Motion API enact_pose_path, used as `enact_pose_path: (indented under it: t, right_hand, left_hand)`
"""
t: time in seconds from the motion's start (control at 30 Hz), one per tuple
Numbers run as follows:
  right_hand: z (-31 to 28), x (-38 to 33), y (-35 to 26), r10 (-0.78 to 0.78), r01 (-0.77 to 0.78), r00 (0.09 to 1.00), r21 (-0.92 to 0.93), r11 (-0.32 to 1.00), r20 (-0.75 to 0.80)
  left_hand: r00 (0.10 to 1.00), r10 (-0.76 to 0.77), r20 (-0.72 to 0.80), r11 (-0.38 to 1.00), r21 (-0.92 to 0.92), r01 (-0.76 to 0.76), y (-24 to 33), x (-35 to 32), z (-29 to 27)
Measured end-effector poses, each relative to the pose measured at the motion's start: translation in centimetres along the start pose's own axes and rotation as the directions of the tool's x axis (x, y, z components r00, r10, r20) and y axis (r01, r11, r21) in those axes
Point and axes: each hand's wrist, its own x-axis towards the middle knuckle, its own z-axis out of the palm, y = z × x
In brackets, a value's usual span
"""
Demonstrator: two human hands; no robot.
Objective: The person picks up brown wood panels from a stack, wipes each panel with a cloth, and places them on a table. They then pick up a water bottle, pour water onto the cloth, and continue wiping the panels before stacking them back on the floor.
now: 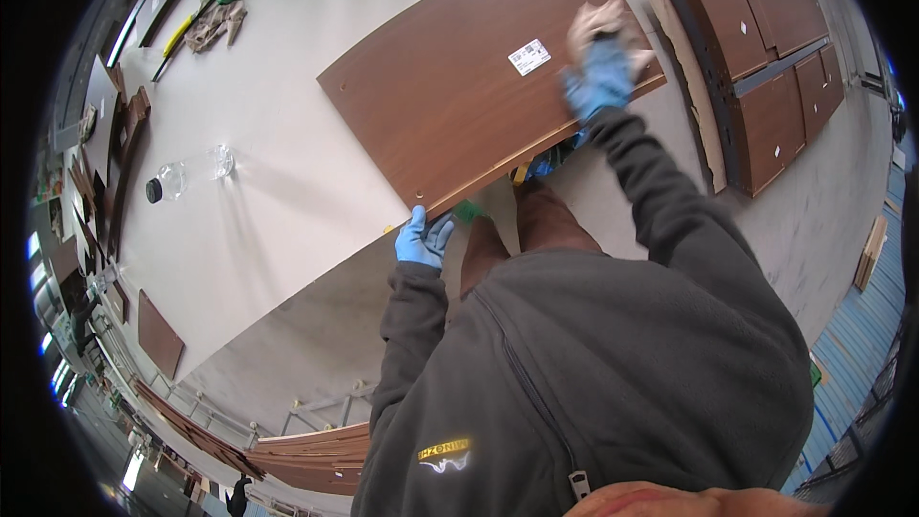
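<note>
Motion-blurred right hand [601, 72] and cloth [595, 21]; left hand [422, 239] fingertips under panel [479, 86].

A clear plastic bag [196, 172] and a black cap [154, 191] lie on the table [287, 191]; stacked brown panels [766, 57] rest on the floor.

Brown wood-grain panel [459, 86]: large, flat, rectangular, lying face up on the pale worktable, its near long edge overhanging the table edge. Small drilled holes visible near corners and edges; a white label stuck toward its right end. Beige cloth [598, 24]: crumpled, blurred, resting on the panel's right end, close to the far corner
</note>
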Motion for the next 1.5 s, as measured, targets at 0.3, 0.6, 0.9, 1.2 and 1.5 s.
enact_pose_path:
  t: [0.3,0.6,0.9,1.2,1.5]
  right_hand:
    - [-0.5,12.3,-2.6,-0.227,0.153,0.934,0.266,0.952,0.276]
    - [1.0,11.0,-12.4,-0.519,0.480,0.853,0.313,0.820,0.051]
    - [-2.8,-6.4,-12.7,-0.822,0.658,0.559,0.663,0.358,-0.110]
    - [-3.8,-3.3,5.8,-0.586,0.593,0.804,0.228,0.772,-0.106]
    - [-13.9,1.3,6.6,-0.652,0.682,0.731,0.163,0.713,-0.202]
  left_hand:
    - [0.994,0.072,-0.082,0.990,0.127,-0.062,0.1,-0.8,1.3]
    - [0.992,0.118,-0.033,0.993,0.000,-0.118,-0.8,-0.3,0.8]
    - [0.999,-0.020,0.030,0.952,-0.305,0.028,-1.3,1.2,-1.6]
    - [1.000,0.012,-0.023,0.990,-0.141,-0.015,-0.1,-2.2,2.2]
    - [0.953,0.257,0.158,0.934,0.213,-0.287,4.1,-18.1,11.9]
